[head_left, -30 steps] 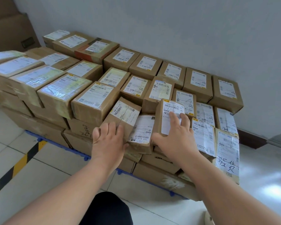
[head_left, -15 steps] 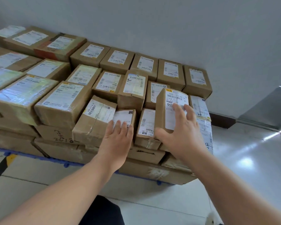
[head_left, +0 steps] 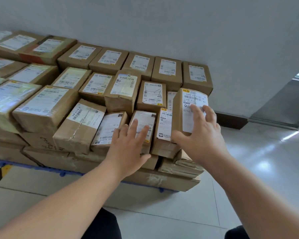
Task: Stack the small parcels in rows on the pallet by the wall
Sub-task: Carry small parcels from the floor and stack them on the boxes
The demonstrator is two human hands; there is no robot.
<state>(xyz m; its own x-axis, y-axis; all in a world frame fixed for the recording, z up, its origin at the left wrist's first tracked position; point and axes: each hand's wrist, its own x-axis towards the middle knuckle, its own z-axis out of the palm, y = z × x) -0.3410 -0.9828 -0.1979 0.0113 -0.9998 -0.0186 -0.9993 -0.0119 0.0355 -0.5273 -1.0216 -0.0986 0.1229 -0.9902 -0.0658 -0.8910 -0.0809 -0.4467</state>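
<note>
Right hand (head_left: 202,135), fingers spread, has shifted the gripped upright parcel (head_left: 188,104) to the near row's right end; left hand (head_left: 128,144), fingers straight and splayed, steadies a neighbouring parcel (head_left: 143,118); I judge the row nearly closed.

brown labelled parcels (head_left: 109,60) in rows atop blue pallet (head_left: 62,173)

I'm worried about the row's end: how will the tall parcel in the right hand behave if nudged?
Probably tippy: the tall parcel is up on a narrow end at the outer edge of the stack, with no neighbour visible on its right. Likely stiff: its cardboard edges look square in the grip of the right hand. Seemingly light, as one hand steadies it.
</note>
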